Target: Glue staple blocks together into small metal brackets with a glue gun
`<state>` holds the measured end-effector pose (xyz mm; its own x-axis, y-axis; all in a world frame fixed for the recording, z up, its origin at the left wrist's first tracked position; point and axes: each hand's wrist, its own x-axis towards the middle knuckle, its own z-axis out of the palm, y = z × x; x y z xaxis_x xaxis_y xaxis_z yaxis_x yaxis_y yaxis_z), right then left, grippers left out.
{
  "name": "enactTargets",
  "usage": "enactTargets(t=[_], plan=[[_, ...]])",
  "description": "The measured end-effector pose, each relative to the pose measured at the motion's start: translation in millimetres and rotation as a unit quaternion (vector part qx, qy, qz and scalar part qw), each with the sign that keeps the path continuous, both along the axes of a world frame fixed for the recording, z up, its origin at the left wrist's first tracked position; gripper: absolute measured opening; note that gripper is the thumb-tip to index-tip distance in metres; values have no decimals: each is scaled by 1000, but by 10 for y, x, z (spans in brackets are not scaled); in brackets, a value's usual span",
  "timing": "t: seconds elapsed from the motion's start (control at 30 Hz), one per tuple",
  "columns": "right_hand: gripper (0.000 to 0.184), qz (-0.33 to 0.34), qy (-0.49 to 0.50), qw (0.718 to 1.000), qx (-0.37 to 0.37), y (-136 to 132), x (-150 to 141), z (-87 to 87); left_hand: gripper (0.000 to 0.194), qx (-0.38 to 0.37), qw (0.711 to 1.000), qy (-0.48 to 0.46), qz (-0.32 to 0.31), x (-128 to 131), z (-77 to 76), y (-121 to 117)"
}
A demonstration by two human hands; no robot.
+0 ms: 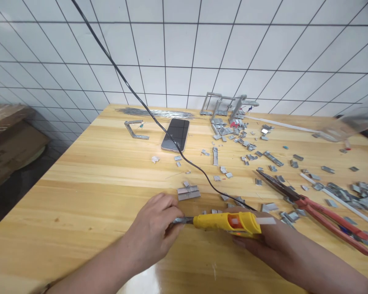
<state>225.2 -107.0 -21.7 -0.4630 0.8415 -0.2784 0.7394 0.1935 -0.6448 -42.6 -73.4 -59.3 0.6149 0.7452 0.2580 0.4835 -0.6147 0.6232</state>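
My right hand (270, 237) is wrapped round a yellow hot glue gun (216, 221), which lies nearly level and points left. A whitish glue stick (266, 221) pokes out of its rear end. My left hand (156, 228) is closed at the gun's nozzle, pinching a small grey metal piece (178, 220) mostly hidden by the fingers. The nozzle tip meets this piece or comes very close to it; which one I cannot tell. Just beyond my left hand lies a grey folded metal strip (188, 192).
Red-handled pliers (319, 210) lie at the right among scattered metal bits (272, 158). A black cord (131, 87) crosses the view down to the gun. Farther back are a phone (175, 134), thin wires (159, 113), a bent metal frame (136, 130) and standing frames (216, 107) near the tiled wall.
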Motion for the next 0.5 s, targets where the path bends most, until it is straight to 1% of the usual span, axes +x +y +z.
enactTargets(t=[0.13,0.3,0.5], plan=[[30,-4,11,1000,3,4,-26,14,13,-5,1000,1,-1,2,-4,-4],[23,-18,-4,1000,12,11,-35,14,13,-8,1000,3,8,-18,-12,-18],[28,-11,13,1000,8,12,-39,-1,13,-5,1000,7,6,-6,-12,-9]])
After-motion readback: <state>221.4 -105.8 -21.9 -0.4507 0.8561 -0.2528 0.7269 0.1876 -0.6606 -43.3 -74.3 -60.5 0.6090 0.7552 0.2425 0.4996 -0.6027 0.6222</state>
